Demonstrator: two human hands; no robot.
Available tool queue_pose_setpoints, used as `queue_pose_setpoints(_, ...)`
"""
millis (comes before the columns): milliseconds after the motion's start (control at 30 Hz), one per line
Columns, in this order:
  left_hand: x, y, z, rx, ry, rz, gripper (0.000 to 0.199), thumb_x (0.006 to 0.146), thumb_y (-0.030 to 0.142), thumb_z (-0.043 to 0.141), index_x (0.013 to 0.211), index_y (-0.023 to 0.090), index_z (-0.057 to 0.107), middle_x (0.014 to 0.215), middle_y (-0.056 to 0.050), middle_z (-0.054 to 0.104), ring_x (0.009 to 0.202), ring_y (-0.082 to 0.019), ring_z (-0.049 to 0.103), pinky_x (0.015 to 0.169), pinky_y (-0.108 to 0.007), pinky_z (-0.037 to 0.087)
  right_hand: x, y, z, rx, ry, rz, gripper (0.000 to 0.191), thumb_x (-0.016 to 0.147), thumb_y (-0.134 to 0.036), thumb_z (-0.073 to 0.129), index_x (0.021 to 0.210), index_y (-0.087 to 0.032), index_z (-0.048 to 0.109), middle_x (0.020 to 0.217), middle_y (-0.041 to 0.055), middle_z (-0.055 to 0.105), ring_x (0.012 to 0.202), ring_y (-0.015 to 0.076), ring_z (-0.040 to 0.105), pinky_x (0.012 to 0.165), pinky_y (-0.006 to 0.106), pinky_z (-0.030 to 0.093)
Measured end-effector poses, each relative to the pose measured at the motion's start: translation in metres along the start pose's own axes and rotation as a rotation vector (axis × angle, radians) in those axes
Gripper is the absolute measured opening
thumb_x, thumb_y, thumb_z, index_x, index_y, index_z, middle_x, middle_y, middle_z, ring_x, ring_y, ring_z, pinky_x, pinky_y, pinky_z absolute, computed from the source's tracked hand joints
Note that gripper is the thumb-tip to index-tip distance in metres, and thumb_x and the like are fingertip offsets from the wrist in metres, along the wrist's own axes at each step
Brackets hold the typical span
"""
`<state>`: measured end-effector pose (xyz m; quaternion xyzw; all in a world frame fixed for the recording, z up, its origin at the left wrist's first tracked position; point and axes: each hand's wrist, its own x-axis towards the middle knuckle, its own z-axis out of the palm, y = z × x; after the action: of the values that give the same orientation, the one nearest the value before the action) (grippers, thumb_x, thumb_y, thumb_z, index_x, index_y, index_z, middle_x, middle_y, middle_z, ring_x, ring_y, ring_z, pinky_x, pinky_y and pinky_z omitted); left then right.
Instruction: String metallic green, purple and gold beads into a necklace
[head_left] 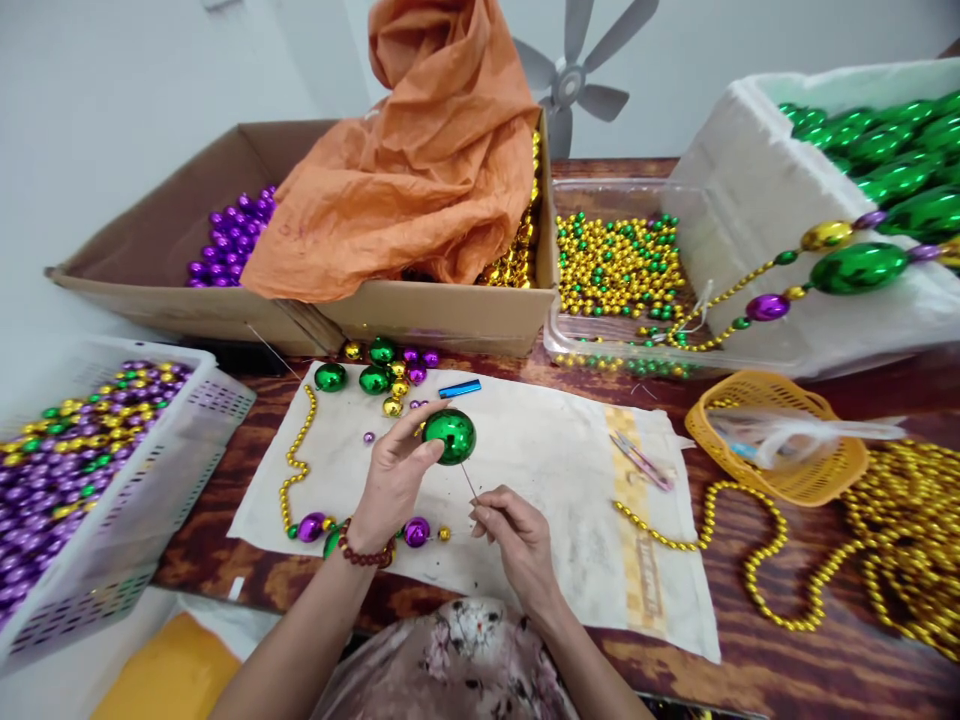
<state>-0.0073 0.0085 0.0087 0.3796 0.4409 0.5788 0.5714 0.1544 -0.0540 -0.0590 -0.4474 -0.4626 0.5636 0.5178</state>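
A large shiny green ball (449, 437) is held between the thumb and fingers of my left hand (394, 475). My right hand (510, 530) pinches a thin needle (469, 480) whose upper end meets the underside of the ball. Below them on the white cloth (555, 450) lies a strand of small gold beads (298, 467), leading to a purple ball (311, 527), a green one partly behind my left wrist, another purple ball (417, 532) and a small gold bead (445, 534). Loose green balls (374, 380), gold and purple ones sit at the cloth's back edge.
A cardboard box (450, 312) with orange cloth (390, 200) stands behind. Left is a white basket (202, 420) of beads. Right are a clear tray (600, 345), a foam box (712, 190), a yellow basket (795, 480) and gold strands (911, 540). Small scissors (641, 462) and a blue object (460, 389) lie on the cloth.
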Motion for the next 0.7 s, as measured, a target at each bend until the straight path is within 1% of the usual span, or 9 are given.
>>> queue_pose_setpoints(100,0.002,-0.001,0.0,-0.043,0.028,-0.02,0.039,0.074,0.034,0.083,0.112,0.027,0.077,0.117,-0.007,0.072,0.098,-0.018,0.065,0.085,-0.027,0.055,-0.001,-0.001,-0.001,0.011,0.012,-0.002,0.013,0.09,-0.022,0.064,0.082,-0.02,0.073,0.069,-0.0012,0.063,0.058,0.0109,0.06,0.057,0.024,0.046)
queue_pose_setpoints(167,0.001,-0.001,0.0,-0.033,0.033,-0.018,0.039,0.074,0.034,0.083,0.112,0.026,0.077,0.115,-0.007,0.072,0.098,-0.018,0.065,0.085,-0.027,0.055,-0.001,-0.002,0.0,0.02,0.031,0.009,0.013,0.09,-0.023,0.064,0.082,-0.02,0.073,0.068,-0.001,0.063,0.057,0.0109,0.06,0.056,0.024,0.046)
queue_pose_setpoints(300,-0.004,-0.005,0.0,0.071,-0.022,-0.005,0.039,0.078,0.031,0.079,0.117,0.025,0.075,0.114,-0.007,0.072,0.098,-0.019,0.066,0.083,-0.027,0.055,0.002,-0.004,0.003,0.055,0.055,0.068,0.014,0.09,-0.026,0.065,0.082,-0.019,0.073,0.068,-0.0002,0.063,0.056,0.011,0.06,0.053,0.023,0.045)
queue_pose_setpoints(467,-0.01,-0.013,0.0,0.177,-0.065,0.01,0.04,0.083,0.031,0.073,0.123,0.025,0.07,0.124,-0.009,0.069,0.105,-0.023,0.066,0.088,-0.032,0.055,0.009,-0.006,0.006,0.104,0.053,0.118,0.019,0.09,-0.034,0.064,0.092,-0.019,0.076,0.071,0.0014,0.066,0.057,0.0122,0.063,0.047,0.022,0.044)
queue_pose_setpoints(533,-0.011,-0.015,0.001,0.198,-0.056,0.007,0.041,0.084,0.031,0.073,0.124,0.025,0.069,0.127,-0.009,0.068,0.105,-0.022,0.066,0.089,-0.032,0.055,0.012,-0.007,0.004,0.124,0.015,0.136,0.023,0.09,-0.036,0.064,0.1,-0.019,0.075,0.072,0.002,0.067,0.058,0.013,0.065,0.047,0.022,0.044)
queue_pose_setpoints(600,-0.01,-0.016,0.004,0.194,-0.021,0.003,0.041,0.085,0.032,0.072,0.125,0.025,0.067,0.129,-0.009,0.067,0.104,-0.021,0.066,0.088,-0.031,0.055,0.012,-0.007,0.0,0.149,-0.031,0.153,0.026,0.088,-0.037,0.066,0.106,-0.019,0.074,0.075,0.0028,0.069,0.063,0.0152,0.069,0.048,0.022,0.046)
queue_pose_setpoints(633,-0.01,-0.017,0.005,0.19,-0.003,-0.001,0.042,0.085,0.033,0.073,0.126,0.025,0.066,0.128,-0.008,0.066,0.104,-0.02,0.066,0.088,-0.03,0.055,0.012,-0.006,-0.003,0.158,-0.036,0.172,0.027,0.087,-0.037,0.068,0.106,-0.019,0.074,0.076,0.0034,0.071,0.066,0.0166,0.07,0.049,0.022,0.047)
queue_pose_setpoints(700,-0.011,-0.019,0.01,0.198,0.022,-0.016,0.047,0.084,0.034,0.074,0.128,0.025,0.064,0.127,-0.008,0.066,0.103,-0.019,0.066,0.086,-0.029,0.055,0.01,-0.004,-0.009,0.163,-0.004,0.239,0.025,0.083,-0.039,0.073,0.097,-0.018,0.073,0.075,0.0049,0.073,0.066,0.0188,0.072,0.05,0.023,0.048)
